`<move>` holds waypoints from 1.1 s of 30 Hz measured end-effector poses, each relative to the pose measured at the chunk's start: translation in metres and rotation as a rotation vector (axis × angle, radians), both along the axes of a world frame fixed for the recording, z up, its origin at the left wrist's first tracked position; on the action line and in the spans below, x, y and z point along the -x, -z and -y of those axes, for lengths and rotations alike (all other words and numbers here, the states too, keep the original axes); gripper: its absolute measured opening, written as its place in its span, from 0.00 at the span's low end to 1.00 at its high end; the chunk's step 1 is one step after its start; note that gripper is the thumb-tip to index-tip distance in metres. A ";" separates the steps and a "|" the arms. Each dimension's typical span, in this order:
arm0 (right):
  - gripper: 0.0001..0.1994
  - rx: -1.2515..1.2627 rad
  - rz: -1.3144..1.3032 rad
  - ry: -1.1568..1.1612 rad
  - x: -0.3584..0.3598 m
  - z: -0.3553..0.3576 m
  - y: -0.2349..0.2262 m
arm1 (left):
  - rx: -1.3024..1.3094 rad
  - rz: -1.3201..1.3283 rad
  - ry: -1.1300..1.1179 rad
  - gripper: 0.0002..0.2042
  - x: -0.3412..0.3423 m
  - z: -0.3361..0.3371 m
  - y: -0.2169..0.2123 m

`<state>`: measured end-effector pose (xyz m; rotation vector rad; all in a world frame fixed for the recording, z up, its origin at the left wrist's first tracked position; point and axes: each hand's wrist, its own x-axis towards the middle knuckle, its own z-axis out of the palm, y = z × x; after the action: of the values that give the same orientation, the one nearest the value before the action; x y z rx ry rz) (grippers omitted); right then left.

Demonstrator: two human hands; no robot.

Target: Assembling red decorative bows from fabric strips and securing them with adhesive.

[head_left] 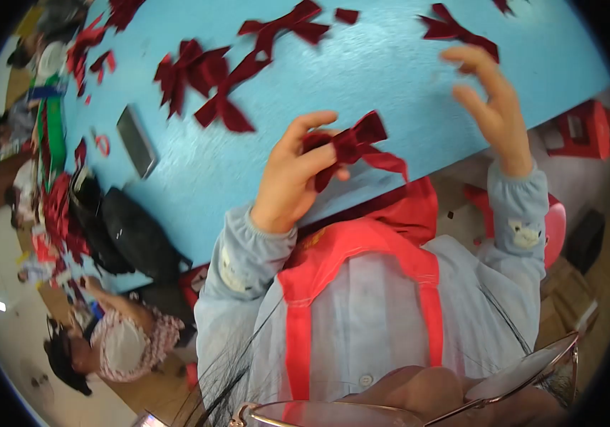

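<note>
My left hand [292, 171] pinches a dark red velvet bow [360, 139] by its middle, thumb across the front. One loop of the bow points to the right, and a ribbon tail [388, 164] hangs down beside it over the table's near edge. My right hand [491, 107] is raised to the right with nothing in it, thumb and fingers apart. Just beyond its fingertips, another dark red bow [454, 30] lies on the blue table [390, 78]. More dark red bows lie beyond my left hand, among them a bow with pointed tails [228, 101] and a bunched pile [189, 71].
A dark flat phone-like slab [136, 142] and red-handled scissors [102, 144] lie on the table's left. Nearer stands a black bag [141, 231]. A person [123, 341] sits at the lower left. A red stool [588, 132] stands beyond the table's right edge.
</note>
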<state>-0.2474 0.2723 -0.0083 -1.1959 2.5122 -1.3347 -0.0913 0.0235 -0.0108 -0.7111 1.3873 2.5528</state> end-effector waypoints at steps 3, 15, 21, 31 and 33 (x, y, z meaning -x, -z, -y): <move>0.28 0.330 0.522 -0.299 -0.052 0.043 0.013 | -0.086 -0.034 0.070 0.19 -0.010 0.013 -0.003; 0.08 0.678 1.074 0.111 -0.168 0.136 0.010 | 0.265 -0.343 -0.357 0.21 -0.086 0.011 0.006; 0.06 0.777 1.065 0.179 -0.188 0.159 0.010 | 1.436 -0.608 -0.436 0.14 -0.112 0.019 0.004; 0.07 0.843 0.967 0.253 -0.216 0.191 0.004 | 1.143 -0.496 -0.489 0.12 -0.125 0.030 0.002; 0.07 0.804 0.973 0.242 -0.215 0.192 0.003 | 1.050 -0.445 -0.504 0.12 -0.123 0.035 0.000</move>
<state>-0.0321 0.0802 -0.0109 -0.0914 1.4564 -2.3236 0.0320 -0.0110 -0.0106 -0.6660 3.1113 2.1900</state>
